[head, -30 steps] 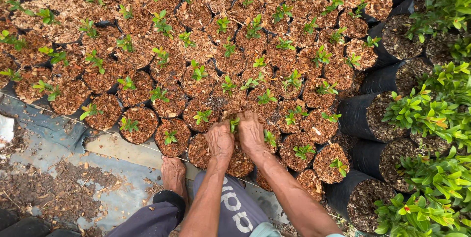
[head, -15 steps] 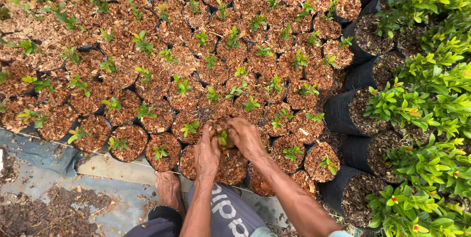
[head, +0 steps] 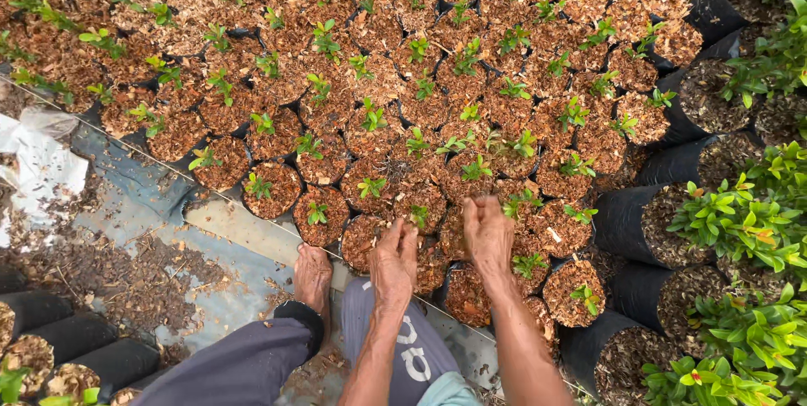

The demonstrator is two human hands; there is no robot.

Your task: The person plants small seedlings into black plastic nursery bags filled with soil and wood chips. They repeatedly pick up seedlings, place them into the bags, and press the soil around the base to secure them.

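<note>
While both arms reach down over the near edge of the packed seedling bags, the left hand [head: 395,259] lies flat, fingers stretched, on the brown mulch of one small black grow bag [head: 424,270]; its green seedling [head: 419,214] stands just beyond the fingertips, seemingly untouched. The right hand [head: 487,229] rests knuckles-up on the neighbouring bag's mulch, fingers curled under, and whether it grips anything cannot be told. A bare foot [head: 313,276] stands on the grey ground sheet [head: 126,213] just left of the hands. Taller leafy shrubs [head: 744,221] line the right side.
</note>
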